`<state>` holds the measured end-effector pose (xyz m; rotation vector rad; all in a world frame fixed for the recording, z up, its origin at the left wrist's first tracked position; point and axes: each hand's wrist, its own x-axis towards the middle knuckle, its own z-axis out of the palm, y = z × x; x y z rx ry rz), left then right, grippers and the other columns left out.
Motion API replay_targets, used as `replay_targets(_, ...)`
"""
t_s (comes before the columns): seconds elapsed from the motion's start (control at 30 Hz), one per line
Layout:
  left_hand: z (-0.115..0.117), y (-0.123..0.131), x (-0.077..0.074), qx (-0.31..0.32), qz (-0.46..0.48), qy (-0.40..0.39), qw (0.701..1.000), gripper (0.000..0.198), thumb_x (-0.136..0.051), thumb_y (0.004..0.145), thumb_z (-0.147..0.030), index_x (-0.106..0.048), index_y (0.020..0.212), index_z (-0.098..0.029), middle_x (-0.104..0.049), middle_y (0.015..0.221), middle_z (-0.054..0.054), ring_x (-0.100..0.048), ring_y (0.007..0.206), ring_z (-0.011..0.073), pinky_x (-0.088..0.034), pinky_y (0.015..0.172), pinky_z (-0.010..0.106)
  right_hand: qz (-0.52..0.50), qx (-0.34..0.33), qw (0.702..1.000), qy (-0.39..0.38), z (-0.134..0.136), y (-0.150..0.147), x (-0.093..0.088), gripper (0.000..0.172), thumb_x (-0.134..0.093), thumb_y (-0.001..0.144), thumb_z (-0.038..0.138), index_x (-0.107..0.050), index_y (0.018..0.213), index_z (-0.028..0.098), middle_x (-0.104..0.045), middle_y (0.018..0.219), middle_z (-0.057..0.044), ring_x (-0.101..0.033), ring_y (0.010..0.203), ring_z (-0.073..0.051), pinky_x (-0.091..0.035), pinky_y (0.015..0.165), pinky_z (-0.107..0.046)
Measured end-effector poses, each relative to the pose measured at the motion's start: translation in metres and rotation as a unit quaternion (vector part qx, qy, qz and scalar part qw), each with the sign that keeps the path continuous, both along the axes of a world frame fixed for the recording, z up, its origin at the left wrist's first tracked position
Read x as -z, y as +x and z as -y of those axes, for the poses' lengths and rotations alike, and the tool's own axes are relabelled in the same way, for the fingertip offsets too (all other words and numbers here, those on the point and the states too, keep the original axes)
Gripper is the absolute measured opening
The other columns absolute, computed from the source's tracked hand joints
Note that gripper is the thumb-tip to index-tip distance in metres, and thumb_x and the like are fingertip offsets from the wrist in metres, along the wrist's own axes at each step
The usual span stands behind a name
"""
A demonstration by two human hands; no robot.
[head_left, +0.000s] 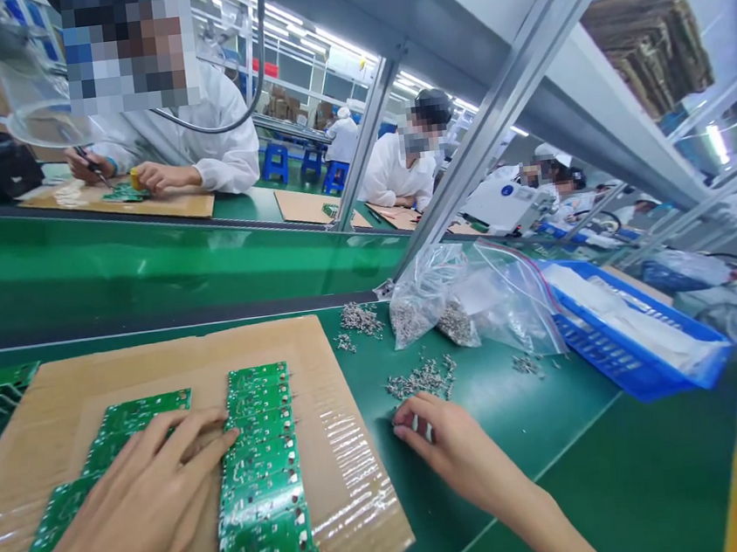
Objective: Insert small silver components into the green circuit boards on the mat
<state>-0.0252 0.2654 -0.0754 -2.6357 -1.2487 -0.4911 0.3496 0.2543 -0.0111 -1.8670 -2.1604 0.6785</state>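
Note:
A long green circuit board panel (258,481) lies on a cardboard sheet (344,489). Beside it, partly under my left hand (159,478), is a second green circuit board (139,414). The fingers of that hand are stretched out, and their tips touch the left edge of the long panel. My right hand (448,443) is at the green tabletop right of the cardboard, thumb and forefinger curled together in a pinch. Whatever is between those fingertips is too small to make out. Just beyond them lies a loose pile of small silvery metal parts (422,380), which look like screws.
Another pile of metal parts (360,319) sits near clear plastic bags (456,302). A blue basket (634,362) holds white material at the right. A metal post (440,207) rises from the bench's back ledge. Across it, a person (221,125) handles a circuit board.

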Motion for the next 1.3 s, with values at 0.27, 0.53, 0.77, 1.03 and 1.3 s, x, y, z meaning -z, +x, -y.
replay_targets(0.27,0.01,0.016,-0.02,-0.039,0.075,-0.055,0.995,0.043,-0.042,0.088,-0.012,-0.07,0.117,-0.027,-0.065,0.126,0.004,-0.054,0.116,0.028,-0.049,0.095,0.047,-0.098,-0.009,0.995,-0.029,-0.005,-0.009,-0.005,0.015,-0.055,0.095,0.024,-0.065,0.106,0.022,-0.07,0.09,-0.003,-0.064,0.079,-0.019,-0.046,0.069,-0.03)
replay_targets(0.53,0.007,0.019,-0.032,-0.044,0.102,-0.048,0.993,0.036,-0.04,0.095,-0.019,-0.068,0.115,-0.029,-0.064,0.122,0.003,-0.055,0.114,0.0249,-0.048,0.089,0.04,-0.122,-0.003,0.992,-0.029,-0.008,-0.013,-0.008,0.015,-0.055,0.098,0.029,-0.068,0.101,0.022,-0.072,0.09,-0.002,-0.065,0.083,-0.018,-0.043,0.068,-0.028)
replay_targets(0.77,0.008,0.019,-0.031,-0.042,0.122,-0.076,0.989,0.035,-0.038,0.097,-0.02,-0.067,0.114,-0.031,-0.062,0.122,0.003,-0.053,0.116,0.0232,-0.046,0.091,0.039,-0.148,0.018,0.988,-0.034,-0.012,-0.019,-0.01,0.013,-0.06,0.096,0.032,-0.066,0.092,0.022,-0.074,0.086,-0.001,-0.065,0.079,-0.017,-0.042,0.068,-0.028)
replay_targets(1.03,0.011,0.028,-0.045,-0.04,0.137,-0.113,0.983,0.037,-0.04,0.097,-0.017,-0.069,0.113,-0.032,-0.064,0.122,0.001,-0.054,0.115,0.0226,-0.049,0.093,0.039,-0.294,0.004,0.95,-0.105,-0.016,-0.035,-0.004,0.024,-0.068,0.09,0.043,-0.066,0.086,0.019,-0.067,0.081,-0.001,-0.059,0.076,-0.016,-0.044,0.068,-0.026)
replay_targets(1.3,0.02,0.042,-0.061,0.015,0.149,-0.18,0.972,0.028,-0.048,0.102,-0.034,-0.061,0.127,-0.03,-0.067,0.115,0.0,-0.061,0.106,0.0164,-0.051,0.091,0.03,-0.418,0.001,0.874,-0.247,-0.019,-0.083,-0.008,0.03,-0.086,0.071,0.041,-0.068,0.078,0.017,-0.063,0.072,0.002,-0.052,0.065,-0.011,-0.04,0.063,-0.024)
